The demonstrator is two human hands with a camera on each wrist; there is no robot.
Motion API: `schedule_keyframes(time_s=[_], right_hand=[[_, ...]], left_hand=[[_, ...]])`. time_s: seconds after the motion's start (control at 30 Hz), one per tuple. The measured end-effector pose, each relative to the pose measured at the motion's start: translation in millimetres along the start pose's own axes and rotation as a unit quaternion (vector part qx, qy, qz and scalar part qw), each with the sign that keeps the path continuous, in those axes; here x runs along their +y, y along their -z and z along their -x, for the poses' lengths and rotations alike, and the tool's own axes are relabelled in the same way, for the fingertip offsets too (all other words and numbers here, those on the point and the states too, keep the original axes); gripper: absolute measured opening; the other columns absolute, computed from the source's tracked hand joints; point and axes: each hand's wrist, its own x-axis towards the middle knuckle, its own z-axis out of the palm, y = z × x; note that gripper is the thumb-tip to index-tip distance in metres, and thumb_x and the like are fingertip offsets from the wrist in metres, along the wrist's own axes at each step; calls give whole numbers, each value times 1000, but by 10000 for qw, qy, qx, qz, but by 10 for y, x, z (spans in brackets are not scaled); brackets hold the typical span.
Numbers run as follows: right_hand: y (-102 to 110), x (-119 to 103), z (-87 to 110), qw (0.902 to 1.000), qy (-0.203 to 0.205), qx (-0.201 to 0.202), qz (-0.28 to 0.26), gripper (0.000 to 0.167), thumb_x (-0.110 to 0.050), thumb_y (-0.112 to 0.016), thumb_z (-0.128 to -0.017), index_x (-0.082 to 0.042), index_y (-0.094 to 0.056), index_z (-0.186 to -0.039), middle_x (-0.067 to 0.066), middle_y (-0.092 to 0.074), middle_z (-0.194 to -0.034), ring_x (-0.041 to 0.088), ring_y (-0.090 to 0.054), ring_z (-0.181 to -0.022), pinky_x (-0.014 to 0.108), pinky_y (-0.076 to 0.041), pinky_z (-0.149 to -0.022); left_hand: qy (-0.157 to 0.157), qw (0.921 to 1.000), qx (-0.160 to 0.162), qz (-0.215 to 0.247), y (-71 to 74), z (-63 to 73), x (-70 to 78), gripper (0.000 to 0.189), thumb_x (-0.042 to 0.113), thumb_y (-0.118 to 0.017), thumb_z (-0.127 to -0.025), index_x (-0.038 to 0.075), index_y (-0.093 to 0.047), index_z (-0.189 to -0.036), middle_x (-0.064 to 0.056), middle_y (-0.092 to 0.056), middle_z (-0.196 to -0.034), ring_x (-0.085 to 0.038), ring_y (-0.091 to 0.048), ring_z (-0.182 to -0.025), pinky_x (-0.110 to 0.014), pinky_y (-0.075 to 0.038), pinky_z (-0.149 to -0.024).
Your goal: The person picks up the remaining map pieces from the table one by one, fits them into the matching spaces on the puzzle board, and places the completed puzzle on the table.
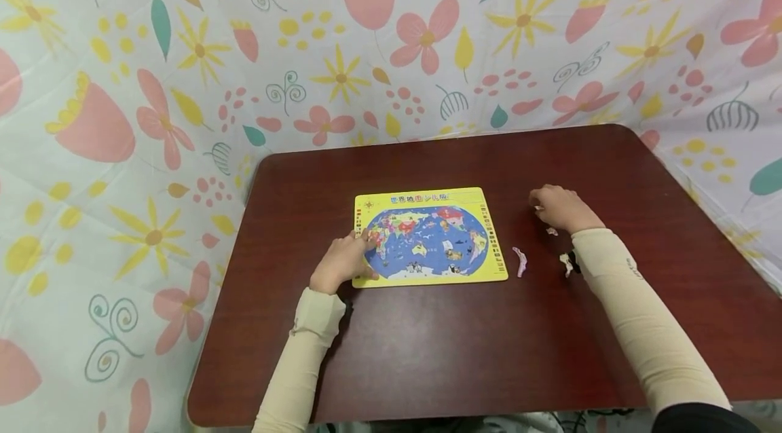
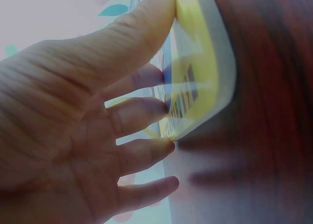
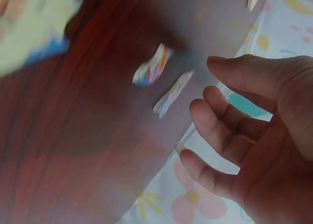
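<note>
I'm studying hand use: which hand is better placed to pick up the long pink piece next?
Likely the right hand: it's nearer the long pink piece, on the same side of the map board; the left hand is at the opposite edge.

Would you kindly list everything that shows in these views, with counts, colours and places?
Table: one, reddish-brown, centre of the head view
Map board: one, yellow border around a blue oval map, on the table
Loose pieces: at least three, pale with coloured marks, right of the board
Patterned cloth: count unclear, white with pink, yellow and teal prints, behind and beside the table
Sleeves: two, cream, on the forearms
Left hand: one, bare, at the board's left edge
Right hand: one, bare, near the loose pieces
</note>
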Motion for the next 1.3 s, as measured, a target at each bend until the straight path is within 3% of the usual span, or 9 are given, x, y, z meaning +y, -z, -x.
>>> schedule_keyframes(time_s=[0.17,0.33,0.5,0.77,1.03,1.3], right_hand=[[36,107,-27,10000,-70,46,41,19,2,-64,-91,5,-70,-109,27,-63,-106,49,-60,-102,67,-46,-80],[-26,220,-22,9997,-214,34,60,9,-7,-69,-94,-1,-72,-100,23,-62,-100,44,-59,-96,68,-43,-78],[-125,291,8,9999,-115,-108,-18,8,-10,-71,-94,-5,-71,-87,17,-62,-90,36,-59,-85,60,-46,-71],[-68,312,-10,9998,177,25,76,13,1,-67,-89,-4,-69,-78,14,-57,-84,29,-55,-75,49,-47,-63],[-72,307,-9,9994,248,15,256,30,-9,-69,-94,-9,-56,-67,12,-44,-81,23,-44,-66,40,-38,-58],[-51,262,-73,9986,361,169,342,18,-9,-73,-89,-4,-66,-74,14,-48,-84,25,-49,-69,45,-45,-59]], left_hand=[[84,10000,7,18,32,5,-19,81,37,-88,-77,15,-54,-147,-17,-36,-159,-41,-36,-144,-53,-38,-110],[92,9999,54,115,-1,31,-17,79,36,-89,-77,13,-56,-146,-17,-37,-158,-42,-36,-143,-54,-36,-111],[119,9998,-49,119,-72,84,-7,77,36,-89,-77,13,-58,-144,-16,-37,-158,-42,-33,-145,-53,-36,-111],[22,9999,43,116,-60,60,15,79,36,-88,-77,13,-56,-146,-18,-38,-157,-43,-34,-144,-55,-38,-109],[-27,10000,8,58,-33,6,28,77,38,-87,-79,13,-57,-145,-18,-36,-159,-42,-36,-143,-53,-36,-110],[-37,10000,-33,-17,17,-15,8,80,39,-87,-79,14,-53,-147,-18,-35,-159,-42,-33,-145,-54,-36,-110]])
